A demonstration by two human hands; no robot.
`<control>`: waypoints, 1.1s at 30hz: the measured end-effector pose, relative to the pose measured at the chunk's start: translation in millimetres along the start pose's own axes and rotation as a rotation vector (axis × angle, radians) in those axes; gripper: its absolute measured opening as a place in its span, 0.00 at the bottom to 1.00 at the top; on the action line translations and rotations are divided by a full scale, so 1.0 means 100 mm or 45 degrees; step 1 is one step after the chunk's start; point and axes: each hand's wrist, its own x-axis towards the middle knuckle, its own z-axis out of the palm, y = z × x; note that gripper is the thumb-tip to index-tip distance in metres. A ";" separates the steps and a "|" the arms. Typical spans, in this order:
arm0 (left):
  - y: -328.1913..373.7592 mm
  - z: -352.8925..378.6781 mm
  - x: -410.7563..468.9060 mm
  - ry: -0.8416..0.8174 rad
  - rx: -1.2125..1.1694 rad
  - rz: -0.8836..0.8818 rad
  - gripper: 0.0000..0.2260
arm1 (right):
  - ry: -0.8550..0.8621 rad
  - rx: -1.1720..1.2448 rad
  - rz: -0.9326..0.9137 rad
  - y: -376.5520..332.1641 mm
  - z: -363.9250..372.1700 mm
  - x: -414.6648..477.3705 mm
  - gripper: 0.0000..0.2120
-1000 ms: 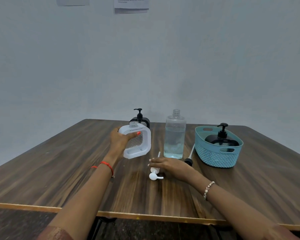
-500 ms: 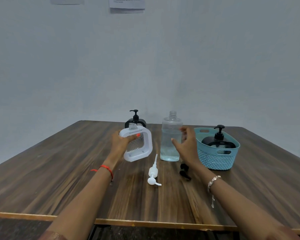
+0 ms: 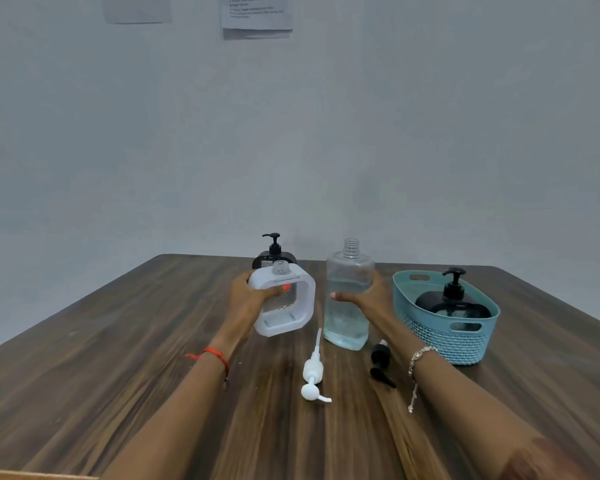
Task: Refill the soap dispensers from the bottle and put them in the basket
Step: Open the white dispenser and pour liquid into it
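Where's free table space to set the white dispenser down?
Open wood left of the left hand, out to the table edge, and the near strip between the forearms below the white pump. Crowded from the white dispenser past the bottle and black pump to the basket.

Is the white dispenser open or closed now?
Open. The white dispenser shows a bare neck, and its white pump lies on the table.
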 end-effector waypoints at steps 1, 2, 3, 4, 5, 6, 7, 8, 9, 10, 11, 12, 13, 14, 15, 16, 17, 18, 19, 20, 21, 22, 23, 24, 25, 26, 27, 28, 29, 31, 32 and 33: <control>0.00 0.01 0.00 0.002 0.019 0.010 0.16 | 0.052 0.008 -0.011 0.00 0.02 -0.03 0.41; 0.00 0.02 0.00 0.010 0.031 0.021 0.16 | 0.096 0.006 -0.028 -0.01 0.04 -0.05 0.40; -0.01 0.03 -0.01 0.021 0.040 0.031 0.16 | 0.127 -0.010 -0.057 -0.02 0.05 -0.07 0.39; 0.00 0.04 -0.02 0.037 0.049 0.037 0.16 | 0.146 -0.038 -0.093 -0.05 0.07 -0.09 0.37; 0.00 0.04 -0.03 0.057 0.058 0.041 0.16 | 0.158 -0.070 -0.139 -0.10 0.08 -0.10 0.36; 0.01 0.04 -0.03 0.079 0.066 0.040 0.17 | 0.161 -0.107 -0.198 -0.15 0.09 -0.10 0.36; 0.02 0.05 -0.04 0.102 0.075 0.040 0.19 | 0.149 -0.144 -0.272 -0.20 0.08 -0.10 0.36; 0.04 0.05 -0.05 0.128 0.090 0.045 0.21 | 0.127 -0.181 -0.344 -0.26 0.06 -0.11 0.36; 0.06 0.05 -0.06 0.154 0.113 0.056 0.22 | 0.100 -0.223 -0.401 -0.34 0.03 -0.11 0.36; 0.08 0.05 -0.07 0.180 0.136 0.070 0.23 | 0.075 -0.274 -0.444 -0.41 0.00 -0.12 0.37; 0.09 0.05 -0.08 0.201 0.149 0.084 0.24 | 0.058 -0.331 -0.483 -0.48 -0.04 -0.13 0.37; 0.12 0.06 -0.10 0.216 0.154 0.096 0.24 | 0.050 -0.387 -0.519 -0.55 -0.07 -0.14 0.38; 0.14 0.07 -0.11 0.228 0.159 0.107 0.24 | 0.045 -0.436 -0.549 -0.61 -0.10 -0.14 0.38; 0.16 0.08 -0.13 0.239 0.168 0.119 0.24 | 0.039 -0.485 -0.568 -0.66 -0.13 -0.15 0.39; 0.19 0.09 -0.15 0.254 0.175 0.132 0.24 | 0.031 -0.542 -0.584 -0.70 -0.15 -0.17 0.39; 0.21 0.10 -0.17 0.269 0.173 0.146 0.23 | 0.021 -0.606 -0.599 -0.74 -0.17 -0.19 0.40; 0.23 0.11 -0.18 0.282 0.166 0.159 0.23 | 0.008 -0.668 -0.612 -0.77 -0.19 -0.20 0.40; 0.25 0.12 -0.20 0.294 0.161 0.171 0.23 | -0.007 -0.723 -0.625 -0.79 -0.21 -0.22 0.40; 0.26 0.13 -0.21 0.305 0.166 0.183 0.24 | -0.023 -0.776 -0.636 -0.81 -0.23 -0.24 0.40; 0.27 0.14 -0.21 0.316 0.185 0.192 0.24 | -0.039 -0.827 -0.641 -0.83 -0.24 -0.26 0.41; 0.28 0.15 -0.22 0.324 0.212 0.202 0.24 | -0.055 -0.874 -0.644 -0.85 -0.26 -0.28 0.41; 0.29 0.16 -0.23 0.330 0.243 0.211 0.24 | -0.070 -0.918 -0.647 -0.87 -0.27 -0.30 0.41; 0.30 0.18 -0.25 0.333 0.267 0.219 0.24 | -0.083 -0.958 -0.653 -0.88 -0.28 -0.32 0.41; 0.31 0.20 -0.27 0.334 0.283 0.230 0.24 | -0.095 -0.998 -0.661 -0.90 -0.28 -0.33 0.41; 0.32 0.21 -0.29 0.335 0.292 0.242 0.24 | -0.104 -1.038 -0.674 -0.91 -0.29 -0.34 0.41; 0.33 0.22 -0.31 0.334 0.296 0.251 0.24 | -0.107 -1.079 -0.689 -0.93 -0.30 -0.35 0.40; 0.34 0.23 -0.33 0.335 0.297 0.256 0.25 | -0.108 -1.117 -0.704 -0.94 -0.32 -0.36 0.40; 0.35 0.24 -0.35 0.338 0.297 0.258 0.25 | -0.107 -1.154 -0.717 -0.96 -0.33 -0.37 0.39; 0.35 0.24 -0.38 0.342 0.297 0.259 0.26 | -0.108 -1.188 -0.725 -0.97 -0.33 -0.37 0.39; 0.37 0.26 -0.41 0.346 0.296 0.262 0.25 | -0.113 -1.251 -0.732 -0.98 -0.35 -0.39 0.39; 0.38 0.27 -0.44 0.344 0.298 0.263 0.24 | -0.119 -1.276 -0.732 -0.98 -0.35 -0.40 0.39; 0.39 0.28 -0.46 0.342 0.301 0.264 0.24 | -0.124 -1.298 -0.732 -0.98 -0.36 -0.40 0.39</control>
